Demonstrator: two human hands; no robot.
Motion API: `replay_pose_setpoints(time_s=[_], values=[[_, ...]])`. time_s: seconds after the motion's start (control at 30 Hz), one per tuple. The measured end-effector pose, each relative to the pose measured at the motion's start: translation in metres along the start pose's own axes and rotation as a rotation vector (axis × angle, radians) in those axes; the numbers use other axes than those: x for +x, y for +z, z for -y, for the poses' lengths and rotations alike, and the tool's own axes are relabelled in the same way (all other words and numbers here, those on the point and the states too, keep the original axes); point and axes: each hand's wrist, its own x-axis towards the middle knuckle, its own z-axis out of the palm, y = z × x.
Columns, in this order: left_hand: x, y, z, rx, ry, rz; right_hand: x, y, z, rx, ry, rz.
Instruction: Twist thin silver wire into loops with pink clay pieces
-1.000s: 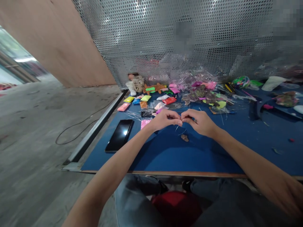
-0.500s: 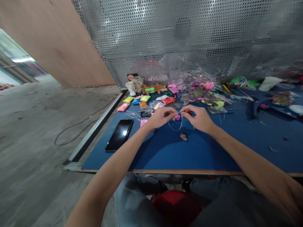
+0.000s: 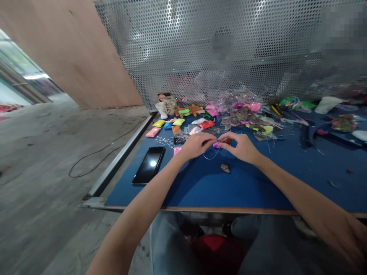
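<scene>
My left hand [image 3: 198, 146] and my right hand [image 3: 238, 146] meet above the blue table, fingertips pinched almost together. Between them is a thin pale wire [image 3: 211, 158], bent so that its curve hangs below the fingers. A small pink-purple piece [image 3: 216, 145], which looks like soft clay, sits at the fingertips of both hands. The fingers partly cover it, so how it joins the wire is hidden. On the table just below the hands lies a small brownish lump [image 3: 225, 168].
A black phone [image 3: 148, 165] lies left of my left forearm. Behind the hands are several coloured packets, such as a red one [image 3: 207, 124], thin wires [image 3: 162, 140] and a brown figure [image 3: 189, 110]. A perforated metal panel [image 3: 195, 46] closes off the back of the blue table [image 3: 200, 191].
My hands have come closer together, and the wire's round loop now shows as a shallower hanging curve. The pink piece has moved against the right fingertips. The camera view has shifted slightly.
</scene>
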Motion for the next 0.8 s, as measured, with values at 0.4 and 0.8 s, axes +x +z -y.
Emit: replay_pose_setpoints(time_s=[0.4,0.8], values=[[-0.003,0.001,-0.009,0.142,0.086,0.068,-0.003,0.004,-0.004,0.004,-0.043,0.033],[-0.003,-0.012,-0.012,0.092,0.051,0.029,-0.003,-0.002,0.001,-0.017,-0.017,-0.045]])
